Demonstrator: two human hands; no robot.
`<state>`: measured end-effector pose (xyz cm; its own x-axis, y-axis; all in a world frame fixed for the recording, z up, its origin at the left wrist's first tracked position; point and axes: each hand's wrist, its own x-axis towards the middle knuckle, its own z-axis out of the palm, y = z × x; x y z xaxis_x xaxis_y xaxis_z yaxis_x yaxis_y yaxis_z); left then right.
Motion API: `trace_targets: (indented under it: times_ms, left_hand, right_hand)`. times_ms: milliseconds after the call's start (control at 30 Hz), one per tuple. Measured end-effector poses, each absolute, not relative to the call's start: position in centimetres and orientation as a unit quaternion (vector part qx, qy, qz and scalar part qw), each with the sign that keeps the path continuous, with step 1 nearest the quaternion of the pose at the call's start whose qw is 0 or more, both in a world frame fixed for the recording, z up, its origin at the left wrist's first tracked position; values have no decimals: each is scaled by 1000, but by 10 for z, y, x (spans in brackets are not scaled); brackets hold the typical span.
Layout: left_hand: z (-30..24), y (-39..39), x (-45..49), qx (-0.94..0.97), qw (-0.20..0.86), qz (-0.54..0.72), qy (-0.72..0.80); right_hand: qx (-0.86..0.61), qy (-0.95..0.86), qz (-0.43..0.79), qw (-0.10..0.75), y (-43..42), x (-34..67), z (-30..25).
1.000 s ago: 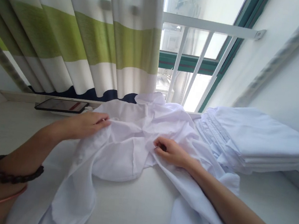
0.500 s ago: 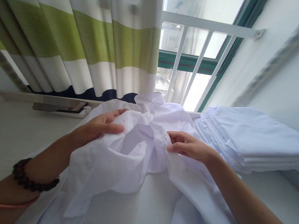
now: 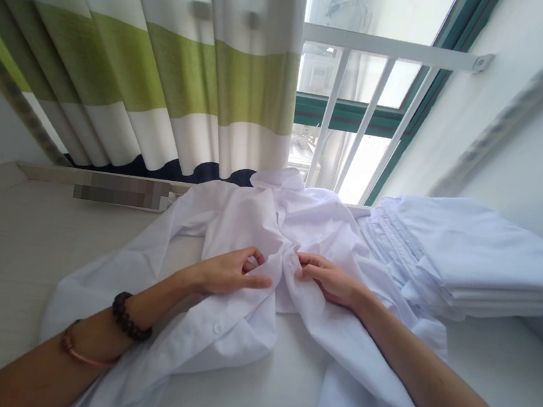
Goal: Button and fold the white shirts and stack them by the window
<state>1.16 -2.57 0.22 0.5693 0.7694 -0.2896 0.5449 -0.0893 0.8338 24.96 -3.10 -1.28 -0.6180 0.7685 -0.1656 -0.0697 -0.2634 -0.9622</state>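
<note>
A white buttoned shirt (image 3: pixel 249 217) lies spread in front of me, its collar toward the window and its sleeves reaching out to the sides. My left hand (image 3: pixel 234 270) pinches the left front edge of the shirt between thumb and fingers. Close beside it, my right hand (image 3: pixel 324 276) grips the opposite front edge near the middle. The two edges nearly meet between my hands. A small button (image 3: pixel 218 329) shows on the lower left front panel. Dark beads (image 3: pixel 129 318) and a reddish bangle (image 3: pixel 88 358) circle my left wrist.
A stack of folded white garments (image 3: pixel 491 254) sits at the right, against the shirt's side. At the back left lies a flat, partly blurred object (image 3: pixel 121 191) by the ledge. Behind are a striped curtain (image 3: pixel 169 68), white railing (image 3: pixel 389 47) and window.
My left hand has moved right and toward me, bringing the left front edge close to the right one. The raised left panel has come down flatter. My right hand has shifted slightly.
</note>
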Motion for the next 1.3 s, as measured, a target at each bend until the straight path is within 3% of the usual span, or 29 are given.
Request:
trace_targets:
  times_ms: [133, 333, 433, 633, 833, 1000, 1300]
  left_hand:
    - [17, -37, 10, 780, 413, 73, 464]
    - [23, -43, 1, 864, 108, 116, 478]
    - [38, -44, -6, 877, 50, 121, 462]
    - [61, -48, -7, 892, 124, 111, 420]
    - [34, -45, 8, 859, 122, 117, 483]
    - [12, -34, 11, 847, 189, 98, 488]
    - [28, -25, -6, 816, 253, 150, 497]
  right_hand:
    - [-335, -532, 723, 286, -35, 247, -11]
    - [-365, -523, 713, 291, -33, 248, -17]
    - [-365, -523, 713, 292, -32, 248, -18]
    - [-368, -524, 711, 291, -33, 248, -18]
    - [-355, -538, 704, 299, -34, 247, -16]
    - [-348, -553, 696, 297, -34, 247, -16]
    - [-333, -579, 687, 287, -32, 246, -16]
